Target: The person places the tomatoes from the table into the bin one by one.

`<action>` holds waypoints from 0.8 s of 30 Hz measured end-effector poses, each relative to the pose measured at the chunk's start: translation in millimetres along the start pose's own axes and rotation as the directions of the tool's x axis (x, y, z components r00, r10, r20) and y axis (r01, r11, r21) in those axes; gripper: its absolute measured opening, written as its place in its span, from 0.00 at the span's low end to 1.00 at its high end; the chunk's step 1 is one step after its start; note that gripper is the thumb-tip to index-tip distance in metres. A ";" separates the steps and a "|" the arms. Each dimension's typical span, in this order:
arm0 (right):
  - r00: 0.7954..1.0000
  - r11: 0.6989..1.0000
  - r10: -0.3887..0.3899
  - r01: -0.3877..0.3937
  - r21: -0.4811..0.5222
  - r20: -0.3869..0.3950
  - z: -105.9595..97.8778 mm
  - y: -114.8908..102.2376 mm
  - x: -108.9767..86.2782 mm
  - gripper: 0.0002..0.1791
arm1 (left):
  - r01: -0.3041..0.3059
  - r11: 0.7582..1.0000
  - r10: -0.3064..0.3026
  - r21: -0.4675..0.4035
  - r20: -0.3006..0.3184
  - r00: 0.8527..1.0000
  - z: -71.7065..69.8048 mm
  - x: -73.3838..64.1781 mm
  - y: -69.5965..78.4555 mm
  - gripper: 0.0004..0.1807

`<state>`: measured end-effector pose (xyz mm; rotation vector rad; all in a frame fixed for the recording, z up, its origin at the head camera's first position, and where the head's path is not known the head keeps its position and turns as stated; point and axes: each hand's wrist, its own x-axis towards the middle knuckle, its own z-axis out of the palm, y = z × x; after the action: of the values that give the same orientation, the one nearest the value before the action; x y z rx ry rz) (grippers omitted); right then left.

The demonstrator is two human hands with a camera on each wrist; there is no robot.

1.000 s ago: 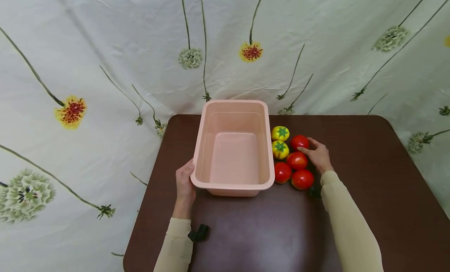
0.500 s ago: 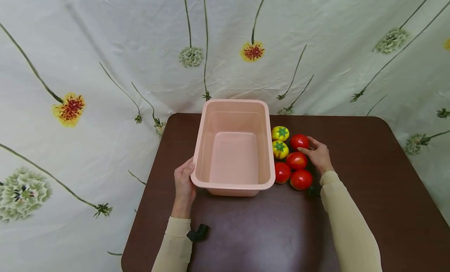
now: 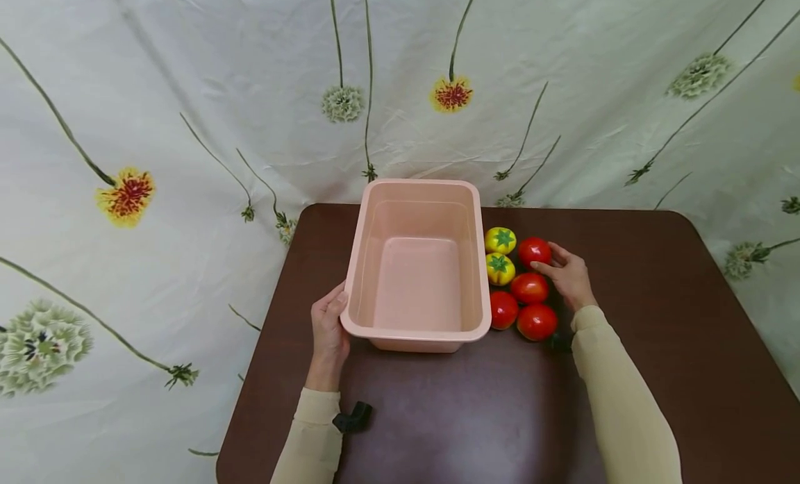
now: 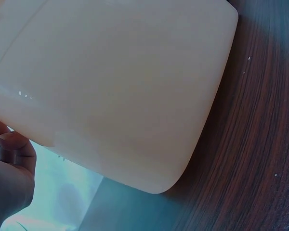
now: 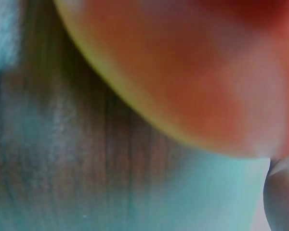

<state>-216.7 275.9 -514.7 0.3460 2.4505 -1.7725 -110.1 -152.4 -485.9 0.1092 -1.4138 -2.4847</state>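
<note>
A pink plastic tub (image 3: pixel 419 282) stands on the table, its inside bare. My left hand (image 3: pixel 329 328) grips its left rim near the front corner; curled fingers (image 4: pixel 14 144) show at the tub's edge in the left wrist view. To the right of the tub, my right hand (image 3: pixel 567 276) holds the farthest red tomato (image 3: pixel 534 251) from its right side, thumb and fingers against it. More red tomatoes (image 3: pixel 529 288) and two yellow ones with green star-shaped tops (image 3: pixel 500 269) lie between hand and tub. A large blurred red tomato (image 5: pixel 183 72) fills the right wrist view.
The dark brown table (image 3: pixel 450 414) has rounded corners and meets a flower-print cloth (image 3: pixel 400 88) at its back edge. A black wrist-camera mount (image 3: pixel 353 418) sticks out from the left sleeve.
The head view shifts very slightly. Both hands, the tub and the tomatoes keep their places.
</note>
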 end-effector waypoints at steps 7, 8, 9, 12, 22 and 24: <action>0.998 0.998 -0.063 0.063 0.025 -0.005 2.0 -9.2 2.3 0.43 | 0.003 1.000 -0.002 0.015 -0.006 1.000 -1.7 0.6 -2.8 0.19; 0.997 0.997 -0.071 0.072 0.029 -0.005 1.9 -11.2 2.4 0.43 | 0.003 1.000 -0.002 0.018 -0.006 1.000 -1.9 0.7 -3.3 0.19; 0.997 0.996 -0.077 0.077 0.036 -0.004 1.9 -13.2 2.4 0.43 | 0.002 1.000 -0.002 0.020 -0.005 1.000 -1.9 0.8 -3.6 0.19; 0.996 0.994 -0.095 0.094 0.049 0.005 2.1 -20.9 2.4 0.42 | 0.001 1.000 -0.001 0.016 -0.004 1.000 -1.9 1.0 -3.5 0.18; 0.989 0.987 -0.144 0.140 0.081 0.045 7.8 -49.0 0.7 0.41 | 0.003 1.000 -0.003 -0.001 0.006 1.000 0.6 0.5 -0.3 0.18; 0.988 0.986 -0.147 0.143 0.081 0.045 9.6 -51.6 2.2 0.41 | 0.007 1.000 -0.007 -0.001 0.000 1.000 0.4 0.4 -0.5 0.18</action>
<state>-231.6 251.7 -470.5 0.1283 2.4333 -1.9115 -110.6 -152.0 -486.1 0.1143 -1.4146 -2.4914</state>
